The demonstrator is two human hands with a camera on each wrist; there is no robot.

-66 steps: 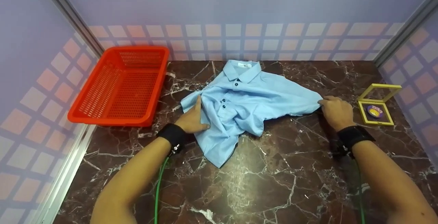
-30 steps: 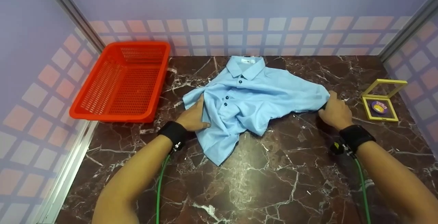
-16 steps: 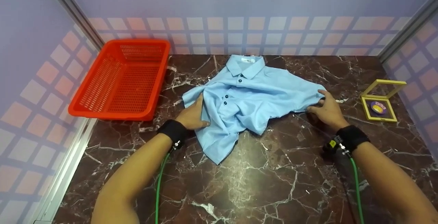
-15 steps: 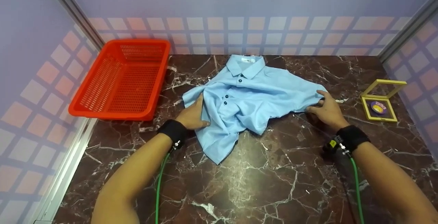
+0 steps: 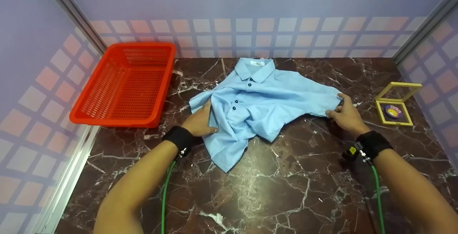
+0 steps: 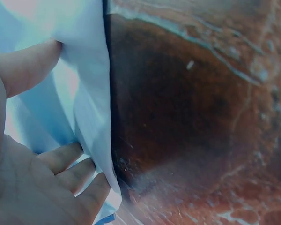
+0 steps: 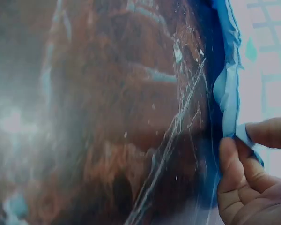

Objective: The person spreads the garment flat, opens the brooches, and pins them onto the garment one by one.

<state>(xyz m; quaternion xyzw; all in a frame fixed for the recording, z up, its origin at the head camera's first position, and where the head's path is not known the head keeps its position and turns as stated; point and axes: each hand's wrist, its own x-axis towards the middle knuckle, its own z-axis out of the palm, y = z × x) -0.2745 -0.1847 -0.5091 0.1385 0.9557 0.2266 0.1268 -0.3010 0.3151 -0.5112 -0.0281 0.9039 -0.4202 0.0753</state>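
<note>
Light blue shirt [image 5: 264, 100] lies crumpled mid-table. Left hand [image 5: 198, 121] grips its 9 o'clock edge, fingers curled under the fabric; right hand [image 5: 345, 114] pinches the 3 o'clock sleeve hem between thumb and fingers.

A light blue polo shirt [image 5: 264, 100] lies face up on the dark marble table [image 5: 286, 176], just right of the red basket [image 5: 125, 83]. Its collar points toward the far wall, with dark buttons showing down the placket. The cloth is rumpled: the side nearest the basket is bunched into folds, the lower hem twisted to a point, the far sleeve spread flat.
</note>
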